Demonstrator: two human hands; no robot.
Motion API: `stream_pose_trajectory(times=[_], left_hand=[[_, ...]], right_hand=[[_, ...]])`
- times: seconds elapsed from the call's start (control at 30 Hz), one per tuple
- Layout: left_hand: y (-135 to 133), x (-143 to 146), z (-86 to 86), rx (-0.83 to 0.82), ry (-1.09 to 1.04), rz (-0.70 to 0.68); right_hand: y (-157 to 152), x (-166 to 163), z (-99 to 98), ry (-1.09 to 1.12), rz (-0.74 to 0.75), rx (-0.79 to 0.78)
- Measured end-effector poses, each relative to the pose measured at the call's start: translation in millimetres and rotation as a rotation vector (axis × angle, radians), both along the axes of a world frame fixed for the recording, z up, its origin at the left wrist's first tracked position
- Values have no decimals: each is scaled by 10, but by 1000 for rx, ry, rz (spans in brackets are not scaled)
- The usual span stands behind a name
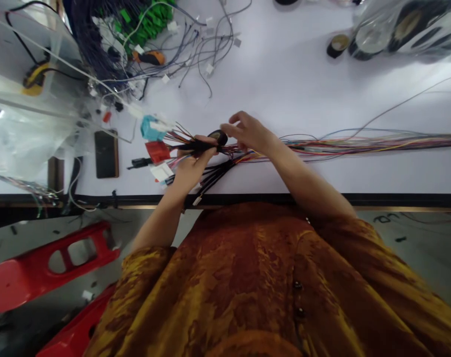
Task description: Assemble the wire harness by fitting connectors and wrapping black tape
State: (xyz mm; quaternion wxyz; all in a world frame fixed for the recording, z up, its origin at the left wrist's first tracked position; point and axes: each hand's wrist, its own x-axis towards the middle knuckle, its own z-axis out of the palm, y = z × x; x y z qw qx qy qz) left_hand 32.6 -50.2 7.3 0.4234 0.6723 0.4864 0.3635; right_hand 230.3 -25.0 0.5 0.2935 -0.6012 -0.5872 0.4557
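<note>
My left hand (193, 163) is closed around a wire harness (190, 146) where its wires are wrapped in black. A roll of black tape (218, 136) rests against the harness just beyond my left fingertips. My right hand (253, 133) is beside the roll, its fingers bent but apart; whether a fingertip touches the roll I cannot tell. From the harness's left end stick out a light blue connector (153, 128), a red connector (158, 151) and a white connector (161, 172). Black-sleeved branches (220, 171) hang toward the table edge, and long loose wires (344, 145) run off to the right.
Dark wires with green connectors (147, 22) lie at the back left, near an orange-black tool (151, 57). A phone (106, 154) lies at left. Another tape roll (337, 45) and bagged rolls (404, 29) are at back right. A red stool (54, 265) is below the table.
</note>
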Motion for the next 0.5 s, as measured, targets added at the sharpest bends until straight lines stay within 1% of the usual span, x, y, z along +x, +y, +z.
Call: stream_pose_trajectory(times=[0.07,0.1,0.17,0.2,0.27,0.3,0.37,0.4,0.43,0.5], left_hand=[[-25,-13,-21,47,79,1],[-24,-19,-37,53,102,7],[4,-32,-81,59,85,25],[28,-39,-108,70,59,33],[82,-51,-164,100,-15,48],[106,-52,-186,93,-44,56],[142,-38,-208,18,-57,72],[151,-21,-207,-31,-49,84],[154,1,-197,-76,-35,99],[144,53,-166,-120,-32,131]], right_hand=[[240,-33,-29,101,106,-168],[318,-54,-35,168,113,-206],[354,-63,-13,309,24,-210],[305,-46,11,362,-44,-196],[77,-3,55,379,-144,-120],[-86,0,59,345,-168,-44],[-451,-71,2,226,-179,185],[-625,-146,-60,160,-166,281],[-777,-236,-138,99,-115,301],[-977,-399,-297,22,22,274]])
